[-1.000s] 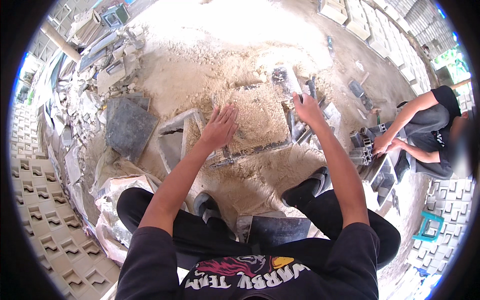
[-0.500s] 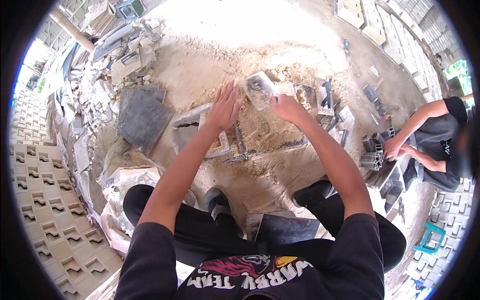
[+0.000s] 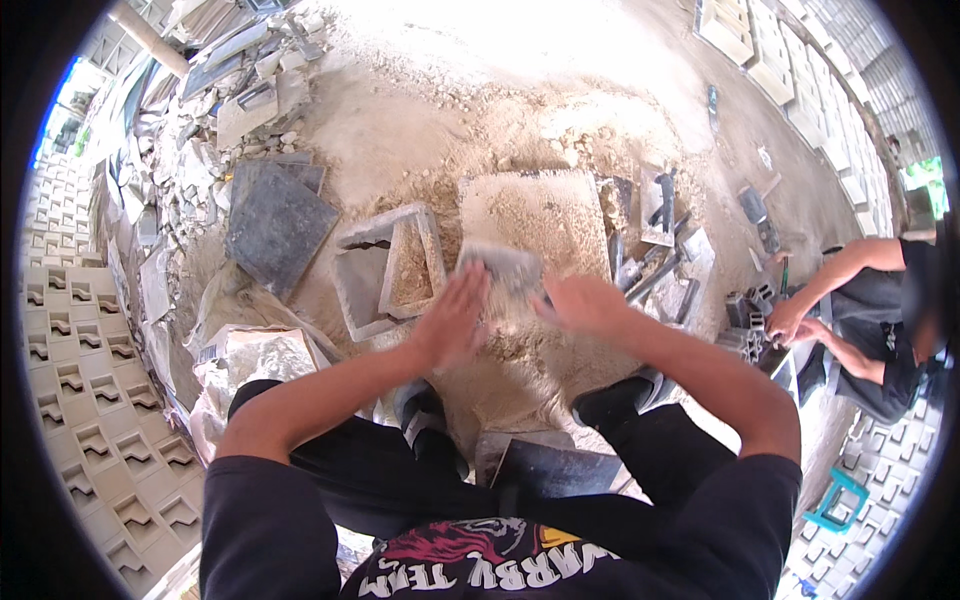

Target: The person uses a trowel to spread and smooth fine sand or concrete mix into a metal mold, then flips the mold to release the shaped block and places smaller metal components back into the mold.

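A grey rectangular plate point(image 3: 505, 272), smeared by motion, is tilted between my hands over the near edge of a square slab of sandy mix point(image 3: 540, 212). My right hand point(image 3: 580, 305) is closed on the plate's right end. At its left end is my left hand point(image 3: 455, 312), blurred, fingers stretched out and close to or touching the plate; contact is unclear. Loose sandy mix point(image 3: 535, 350) lies below the hands. To the left sits a pale rectangular frame point(image 3: 355, 285) with a smaller frame section in it, partly holding mix.
Dark square plates point(image 3: 280, 225) and broken rubble point(image 3: 190, 190) lie left. An open bag of white powder point(image 3: 265, 370) stands by my left knee. Tools and metal pieces point(image 3: 660, 255) are right of the slab. A co-worker point(image 3: 860, 310) handles metal blocks at far right. Patterned blocks point(image 3: 100, 430) line the left.
The plate has come toward me from the slab's far left corner, baring the slab's flat top. Both hands have drawn nearer to me, and the left now meets or nears the plate.
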The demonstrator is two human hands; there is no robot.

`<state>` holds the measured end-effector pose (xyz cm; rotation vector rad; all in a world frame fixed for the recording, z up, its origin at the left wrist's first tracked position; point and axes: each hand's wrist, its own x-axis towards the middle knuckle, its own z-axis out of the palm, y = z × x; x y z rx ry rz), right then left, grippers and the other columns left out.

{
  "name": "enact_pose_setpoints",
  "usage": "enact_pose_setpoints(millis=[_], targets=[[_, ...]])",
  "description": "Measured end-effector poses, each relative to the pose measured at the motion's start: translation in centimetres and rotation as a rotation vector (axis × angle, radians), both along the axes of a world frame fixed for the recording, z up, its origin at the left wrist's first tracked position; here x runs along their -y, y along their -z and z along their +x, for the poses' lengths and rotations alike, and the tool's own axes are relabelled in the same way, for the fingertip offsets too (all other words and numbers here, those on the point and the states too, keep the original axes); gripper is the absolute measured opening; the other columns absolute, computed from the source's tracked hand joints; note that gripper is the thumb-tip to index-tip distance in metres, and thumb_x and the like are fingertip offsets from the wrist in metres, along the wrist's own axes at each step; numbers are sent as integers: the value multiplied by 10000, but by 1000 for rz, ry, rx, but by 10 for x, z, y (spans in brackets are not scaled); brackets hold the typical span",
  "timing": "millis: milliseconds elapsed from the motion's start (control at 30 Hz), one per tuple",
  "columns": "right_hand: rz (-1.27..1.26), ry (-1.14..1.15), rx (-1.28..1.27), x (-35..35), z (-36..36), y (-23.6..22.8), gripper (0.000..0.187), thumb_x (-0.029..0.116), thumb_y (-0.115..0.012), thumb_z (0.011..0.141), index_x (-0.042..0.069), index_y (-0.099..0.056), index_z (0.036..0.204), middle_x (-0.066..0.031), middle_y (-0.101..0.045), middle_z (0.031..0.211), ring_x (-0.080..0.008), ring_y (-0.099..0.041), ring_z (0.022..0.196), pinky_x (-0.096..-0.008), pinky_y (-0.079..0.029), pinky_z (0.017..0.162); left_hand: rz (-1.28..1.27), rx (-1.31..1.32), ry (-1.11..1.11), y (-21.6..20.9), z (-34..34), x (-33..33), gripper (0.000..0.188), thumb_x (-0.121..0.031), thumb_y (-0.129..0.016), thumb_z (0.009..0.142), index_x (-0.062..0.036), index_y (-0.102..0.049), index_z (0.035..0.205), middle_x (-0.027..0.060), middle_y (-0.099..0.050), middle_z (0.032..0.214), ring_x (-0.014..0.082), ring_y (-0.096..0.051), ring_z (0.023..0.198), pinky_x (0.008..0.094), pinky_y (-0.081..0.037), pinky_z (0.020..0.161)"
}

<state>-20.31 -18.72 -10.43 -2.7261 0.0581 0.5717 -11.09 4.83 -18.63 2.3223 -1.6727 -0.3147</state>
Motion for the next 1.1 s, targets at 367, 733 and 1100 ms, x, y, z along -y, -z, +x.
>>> enact_pose_setpoints(millis=[367,733,1100], targets=[[-227,-122,-26,58,85,10,504,506,-348,1006,29,-510,1002,-48,-519,531,-200,-548,432,-329,-416,323,17,180,13,7,84,57,758,-503,-231,1006,68,-124,1492,228,-103,1576,329,-86,1473,396,-76,1205],[124,-80,-142,45,46,19,462,442,-424,968,-8,-529,943,-167,-606,623,-330,-638,581,-456,-528,524,165,2,17,-11,30,33,818,-508,-362,977,120,-164,1460,299,-132,1543,392,-122,1457,445,-109,1196],[-199,-51,-17,72,134,11,493,418,-437,968,17,-606,737,-102,-538,550,-252,-602,517,-361,-523,427,45,116,-92,5,116,84,790,-475,-409,973,111,-193,1458,291,-163,1539,377,-141,1455,434,-126,1196]])
